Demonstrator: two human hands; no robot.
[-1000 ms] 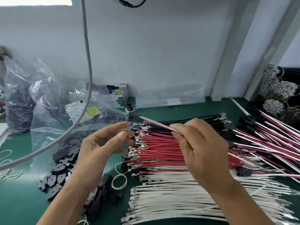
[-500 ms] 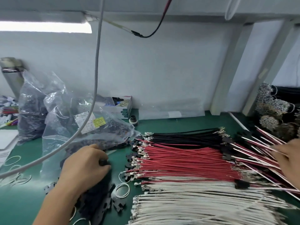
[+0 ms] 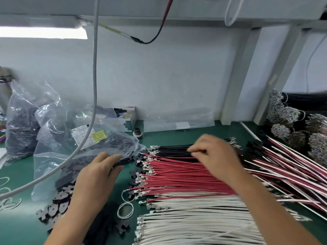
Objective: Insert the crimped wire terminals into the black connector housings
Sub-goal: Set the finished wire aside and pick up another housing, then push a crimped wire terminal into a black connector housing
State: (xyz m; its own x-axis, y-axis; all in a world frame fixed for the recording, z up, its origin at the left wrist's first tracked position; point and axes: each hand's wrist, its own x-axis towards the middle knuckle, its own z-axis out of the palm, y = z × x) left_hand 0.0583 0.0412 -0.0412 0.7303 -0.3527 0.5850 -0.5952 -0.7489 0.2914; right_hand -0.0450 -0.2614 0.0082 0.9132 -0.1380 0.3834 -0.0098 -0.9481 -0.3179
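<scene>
Green bench mat (image 3: 21, 175); labels unreadably blurred; left hand (image 3: 99, 172) loose over black housings (image 3: 58, 206), right hand (image 3: 217, 156) pinching black wires (image 3: 169, 151).

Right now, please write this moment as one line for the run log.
stage: picking parts | left hand: on black connector housings | right hand: fingers on black wires | insertion: not begun
</scene>
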